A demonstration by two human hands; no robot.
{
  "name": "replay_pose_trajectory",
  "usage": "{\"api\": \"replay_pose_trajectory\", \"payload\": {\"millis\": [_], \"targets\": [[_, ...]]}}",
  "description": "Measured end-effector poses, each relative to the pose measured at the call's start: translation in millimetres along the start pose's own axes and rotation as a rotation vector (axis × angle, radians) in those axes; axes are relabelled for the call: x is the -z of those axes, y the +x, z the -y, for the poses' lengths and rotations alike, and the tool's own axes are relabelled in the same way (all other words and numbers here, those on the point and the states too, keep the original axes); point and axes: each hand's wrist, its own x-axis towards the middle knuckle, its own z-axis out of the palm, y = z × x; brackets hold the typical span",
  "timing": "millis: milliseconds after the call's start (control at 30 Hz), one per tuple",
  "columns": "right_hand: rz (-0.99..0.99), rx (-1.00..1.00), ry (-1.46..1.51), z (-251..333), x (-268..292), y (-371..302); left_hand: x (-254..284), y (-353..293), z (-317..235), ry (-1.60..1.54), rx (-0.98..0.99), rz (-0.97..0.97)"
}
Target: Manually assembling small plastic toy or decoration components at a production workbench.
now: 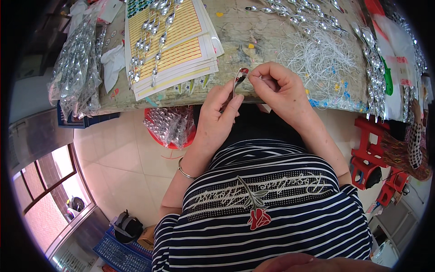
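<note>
Over the near edge of the table, my left hand (217,111) pinches a slim, shiny silver spoon-shaped piece (240,76) between thumb and fingers. The upper end of this piece is red and dark. Close to that end, my right hand (281,88) has its thumb and forefinger pressed together; whatever is between them is too small to name. On the table beyond lie sheets of yellow stickers with red marks (176,50), with strings of silver spoon-shaped pieces (158,56) across them. To the right of my hands spreads a tangle of thin white cords (317,63).
Clear bags of silver pieces (79,68) lie at the table's left end. More silver strings (312,16) lie at the back and right, near a green tool (387,77). Below the table stands a red stool (192,136) with a bag on it. Another person's checkered sleeve (414,152) shows far right.
</note>
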Motion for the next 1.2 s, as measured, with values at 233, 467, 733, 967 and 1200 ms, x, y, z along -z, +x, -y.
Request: {"api": "replay_pose_trajectory", "payload": {"millis": [233, 467, 733, 967, 1200], "targets": [[0.004, -0.059, 0.050, 2.3, 0.7, -1.0, -1.0, 0.4, -2.2, -0.015, 0.021, -0.026], [-0.007, -0.127, 0.097, 3.3, 3.3, -0.8, -0.6, 0.6, -3.9, -0.017, 0.045, -0.020], [-0.020, -0.123, 0.103, -4.1, 5.0, 1.0, -1.2, 1.1, -4.0, -0.027, 0.050, -0.011], [-0.026, -0.084, -0.003, -6.1, 6.2, 2.6, -1.7, 0.7, -3.5, -0.027, 0.052, -0.015], [-0.056, -0.026, -0.034, -4.0, 3.1, 3.2, -1.1, 0.1, -1.2, -0.021, 0.063, -0.026]]}}
